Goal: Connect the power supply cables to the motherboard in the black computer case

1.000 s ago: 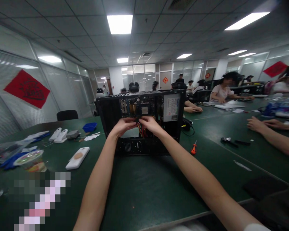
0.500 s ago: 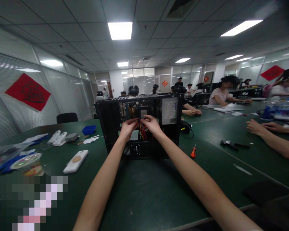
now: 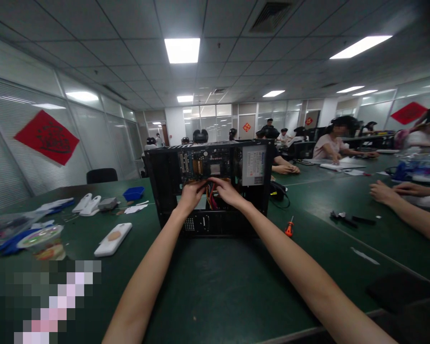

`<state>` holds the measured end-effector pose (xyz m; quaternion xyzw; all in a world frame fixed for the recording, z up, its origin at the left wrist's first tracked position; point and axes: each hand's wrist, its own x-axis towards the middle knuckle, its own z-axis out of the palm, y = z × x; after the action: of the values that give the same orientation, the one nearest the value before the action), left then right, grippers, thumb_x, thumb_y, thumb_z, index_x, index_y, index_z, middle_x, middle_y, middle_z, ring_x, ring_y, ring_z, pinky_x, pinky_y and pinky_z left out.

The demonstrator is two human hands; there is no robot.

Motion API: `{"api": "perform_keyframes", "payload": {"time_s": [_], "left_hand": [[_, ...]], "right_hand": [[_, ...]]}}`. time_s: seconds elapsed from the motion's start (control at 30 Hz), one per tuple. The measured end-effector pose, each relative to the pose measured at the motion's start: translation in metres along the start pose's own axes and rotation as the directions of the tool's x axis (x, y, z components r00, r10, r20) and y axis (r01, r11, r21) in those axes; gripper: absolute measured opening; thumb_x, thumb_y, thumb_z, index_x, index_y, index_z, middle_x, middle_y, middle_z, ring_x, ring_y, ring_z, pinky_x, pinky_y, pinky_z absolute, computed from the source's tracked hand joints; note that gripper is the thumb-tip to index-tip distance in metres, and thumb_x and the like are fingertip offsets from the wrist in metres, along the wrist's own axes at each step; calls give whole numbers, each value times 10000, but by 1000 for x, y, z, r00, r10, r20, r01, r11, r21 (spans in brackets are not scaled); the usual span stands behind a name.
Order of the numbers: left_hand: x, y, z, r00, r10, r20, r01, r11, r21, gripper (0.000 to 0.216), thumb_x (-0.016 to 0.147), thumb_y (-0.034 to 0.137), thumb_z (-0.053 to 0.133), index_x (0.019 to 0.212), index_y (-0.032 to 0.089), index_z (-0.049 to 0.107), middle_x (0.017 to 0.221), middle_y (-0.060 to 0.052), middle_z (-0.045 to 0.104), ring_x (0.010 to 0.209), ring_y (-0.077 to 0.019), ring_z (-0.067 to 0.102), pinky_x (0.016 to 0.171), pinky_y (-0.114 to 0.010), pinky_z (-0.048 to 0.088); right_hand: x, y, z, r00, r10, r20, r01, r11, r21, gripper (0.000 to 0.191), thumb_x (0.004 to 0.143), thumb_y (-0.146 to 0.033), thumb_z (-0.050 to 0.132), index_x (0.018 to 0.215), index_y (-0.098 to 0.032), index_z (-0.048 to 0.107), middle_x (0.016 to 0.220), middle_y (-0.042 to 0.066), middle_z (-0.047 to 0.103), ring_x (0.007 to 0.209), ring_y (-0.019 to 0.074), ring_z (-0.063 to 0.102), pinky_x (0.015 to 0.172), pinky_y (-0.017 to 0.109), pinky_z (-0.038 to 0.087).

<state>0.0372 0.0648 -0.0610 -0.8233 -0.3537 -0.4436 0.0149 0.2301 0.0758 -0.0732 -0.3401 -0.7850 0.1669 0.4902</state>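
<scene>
An open black computer case (image 3: 165, 191) stands upright on the green table (image 3: 215, 286), showing its motherboard (image 3: 204, 165) and a grey power supply (image 3: 253, 165). Both my arms reach into it. My left hand (image 3: 190, 193) and my right hand (image 3: 226, 190) are side by side just below the motherboard, fingers curled and pinched together above a bundle of red and yellow cables (image 3: 211, 200). What the fingers hold is too small to make out.
A white phone (image 3: 113, 239), a blue tray (image 3: 133, 193), white parts (image 3: 88, 204) and blue gloves (image 3: 10, 243) lie on the left. An orange screwdriver (image 3: 289, 227) and black tools (image 3: 344, 218) lie on the right. Another person's forearms (image 3: 404, 210) rest at the right edge; other people sit beyond.
The view tilted slightly, so the case sits a little lower than half a second ago. Both hands stayed together inside the case, shifting slightly under the motherboard.
</scene>
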Motion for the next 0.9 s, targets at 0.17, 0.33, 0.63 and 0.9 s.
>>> {"api": "perform_keyframes", "payload": {"time_s": [0.17, 0.33, 0.63, 0.9], "left_hand": [[-3, -3, 4, 999, 15, 50, -21, 993, 118, 337, 958, 221, 535, 1262, 207, 678, 1307, -80, 657, 1232, -224, 594, 1081, -336, 441], [-5, -5, 8, 995, 29, 91, -49, 973, 226, 316, 961, 220, 532, 1235, 215, 688, 1221, -87, 697, 1123, -238, 653, 993, -349, 503], [-3, -10, 11, 981, 33, 190, -77, 971, 228, 274, 944, 205, 558, 1169, 193, 714, 1152, -95, 725, 1093, -245, 668, 966, -328, 501], [-1, -14, 16, 980, -123, 159, 79, 963, 258, 234, 898, 210, 621, 1089, 159, 746, 1088, -95, 750, 1058, -249, 681, 946, -322, 502]], "right_hand": [[-5, 0, -5, 975, -214, 57, 215, 858, -467, 469, 874, -143, 505, 1335, -171, 585, 1321, 131, 550, 1241, 231, 495, 1061, 383, 406], [-8, -15, -7, 989, -89, 119, 147, 727, -670, 373, 952, -183, 452, 1286, -214, 617, 1204, 105, 600, 1130, 226, 551, 922, 319, 450], [-13, -22, -7, 978, 44, 203, 134, 612, -779, 363, 1002, -267, 376, 1278, -241, 611, 1205, 87, 638, 1073, 224, 619, 834, 300, 459], [-10, -1, -20, 974, 167, 151, 28, 578, -816, 298, 966, -225, 429, 1101, -147, 684, 1167, 145, 639, 1079, 248, 602, 855, 310, 462]]}}
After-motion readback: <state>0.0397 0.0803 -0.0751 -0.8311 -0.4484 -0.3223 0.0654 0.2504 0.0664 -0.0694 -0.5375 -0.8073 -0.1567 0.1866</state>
